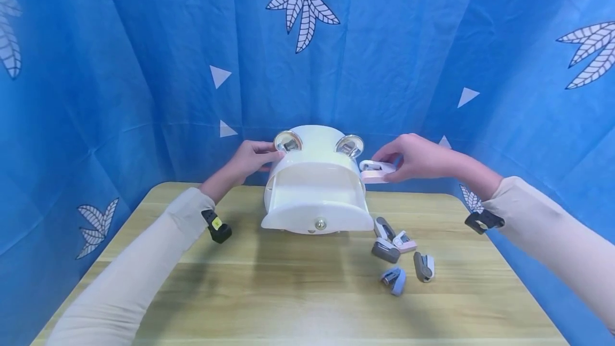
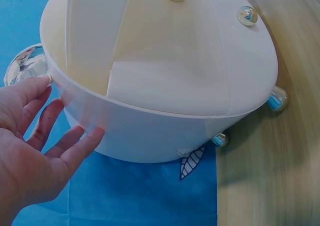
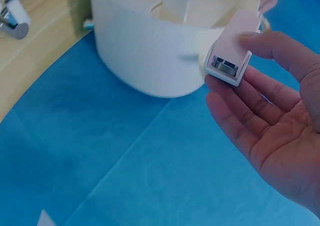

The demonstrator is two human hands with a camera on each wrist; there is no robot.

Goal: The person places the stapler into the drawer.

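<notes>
Four staplers (image 1: 400, 254) lay nearest me on the surface (image 1: 288, 292) while my left hand (image 1: 250, 160) touched the white box (image 1: 314, 186) with straight fingers and my right hand (image 1: 418, 158) pinched a pink stapler (image 1: 376, 171) beside its rim.

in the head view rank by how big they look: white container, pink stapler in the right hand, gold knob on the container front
1. white container
2. pink stapler, pinched by the right hand
3. gold knob

This looks like a staged recording booth, not a home or office: a blue printed fabric backdrop with white leaves (image 1: 304, 15) encloses a light wooden table (image 1: 288, 292) on 3 sides.
</notes>
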